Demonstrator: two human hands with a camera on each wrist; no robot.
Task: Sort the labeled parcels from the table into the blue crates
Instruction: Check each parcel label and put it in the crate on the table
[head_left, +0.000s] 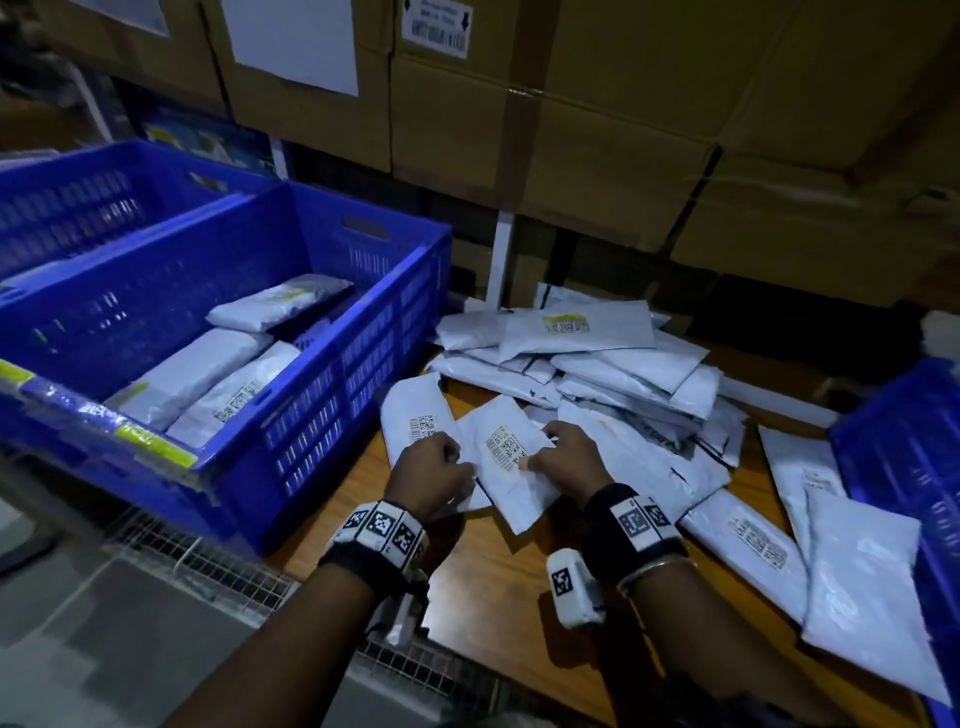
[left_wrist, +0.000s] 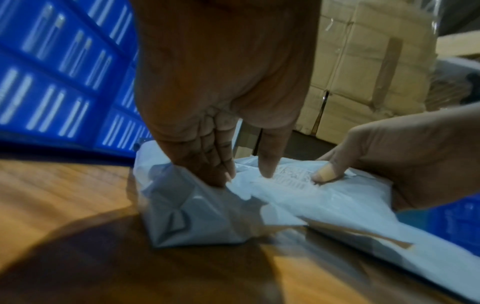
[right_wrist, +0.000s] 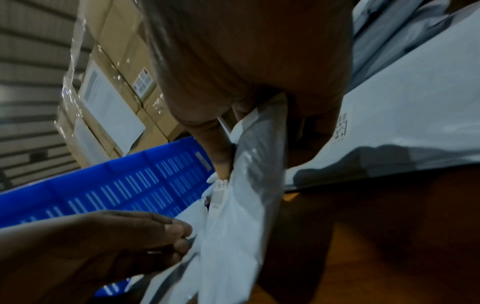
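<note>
The curled fingers (left_wrist: 207, 164) of the left hand (head_left: 431, 475) bunch the near-left edge of a small white plastic mailer parcel with a printed barcode label (head_left: 506, 462), while the right hand (head_left: 569, 452) pinches its opposite edge, thumb (left_wrist: 323, 174) pressed just beside the label and fingers tucked underneath. The parcel sits between the two hands, label up, low over the brown wooden table (head_left: 498, 613); whether its near end touches the wood I cannot tell. Its long axis runs from the far side toward the person, tilted slightly to the right. Touching its left side lies a second white labelled mailer (head_left: 415, 415), and behind and to the right spreads a loose heap of white mailers (head_left: 623, 364). The nearest blue slotted plastic crate (head_left: 322, 395), with several parcels already inside, stands to the left of the hands, so the left hand is the nearer one for a drop there; another blue crate (head_left: 904, 467) is at the far right edge. Stacked brown cardboard cartons (head_left: 623, 130) fill the background.
</note>
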